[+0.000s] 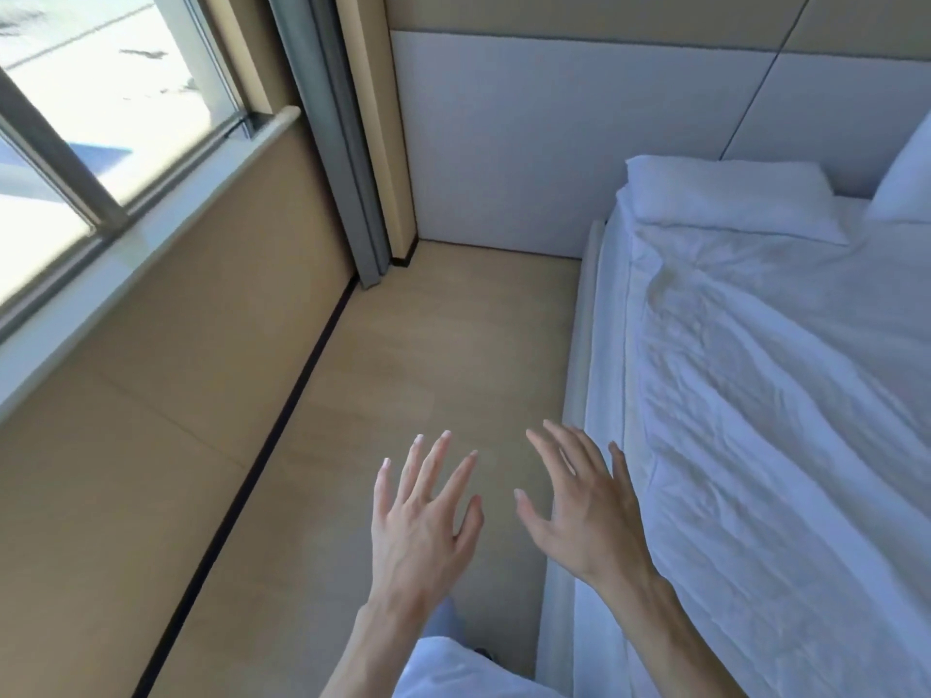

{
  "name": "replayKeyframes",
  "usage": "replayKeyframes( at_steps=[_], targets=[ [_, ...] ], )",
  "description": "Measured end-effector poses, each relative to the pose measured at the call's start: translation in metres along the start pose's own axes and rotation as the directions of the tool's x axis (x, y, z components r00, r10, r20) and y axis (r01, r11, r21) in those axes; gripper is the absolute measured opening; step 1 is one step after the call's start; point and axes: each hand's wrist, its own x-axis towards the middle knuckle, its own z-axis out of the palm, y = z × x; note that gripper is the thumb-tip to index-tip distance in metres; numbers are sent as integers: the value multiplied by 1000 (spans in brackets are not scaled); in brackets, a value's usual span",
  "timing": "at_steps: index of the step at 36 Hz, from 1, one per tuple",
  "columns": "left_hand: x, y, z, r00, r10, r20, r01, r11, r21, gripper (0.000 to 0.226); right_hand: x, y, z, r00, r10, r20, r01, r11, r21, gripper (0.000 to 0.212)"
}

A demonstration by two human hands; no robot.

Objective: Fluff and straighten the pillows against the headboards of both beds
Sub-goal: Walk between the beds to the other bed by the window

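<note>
A white pillow [730, 196] lies flat at the head of the bed, its far edge near the pale padded headboard [554, 143]. A second white pillow [907, 178] leans upright at the right edge of the view, partly cut off. The bed [781, 395] carries a wrinkled white duvet. My left hand [423, 521] hovers over the floor with fingers spread, holding nothing. My right hand [584, 506] is beside it, fingers apart and empty, close to the bed's left side. Both hands are well short of the pillows.
A narrow strip of beige floor [403, 370] runs between the bed and the wall under a window [101, 93]. A white sill [151, 234] juts out on the left. A grey curtain [342, 133] hangs in the corner. My white garment [453, 667] shows at the bottom.
</note>
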Motion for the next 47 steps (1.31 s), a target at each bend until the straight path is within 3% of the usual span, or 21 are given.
replayKeyframes(
  at_steps=[16, 25, 36, 47],
  targets=[
    [351, -39, 73, 977, 207, 57, -205, 978, -46, 44, 312, 45, 2, 969, 236, -73, -237, 971, -9, 66],
    [520, -23, 95, 929, 362, 72, -356, 930, -89, 44, 443, 84, -23, 919, 376, -117, -381, 924, -18, 66],
    [698, 45, 161, 888, 449, 98, -433, 889, -151, 46, 586, 195, -36, 838, 515, -183, -526, 850, -18, 64],
    [912, 177, 244, 830, 543, 126, -524, 837, -157, 46, 753, 354, -90, 787, 561, -256, -577, 816, 15, 62]
  ],
)
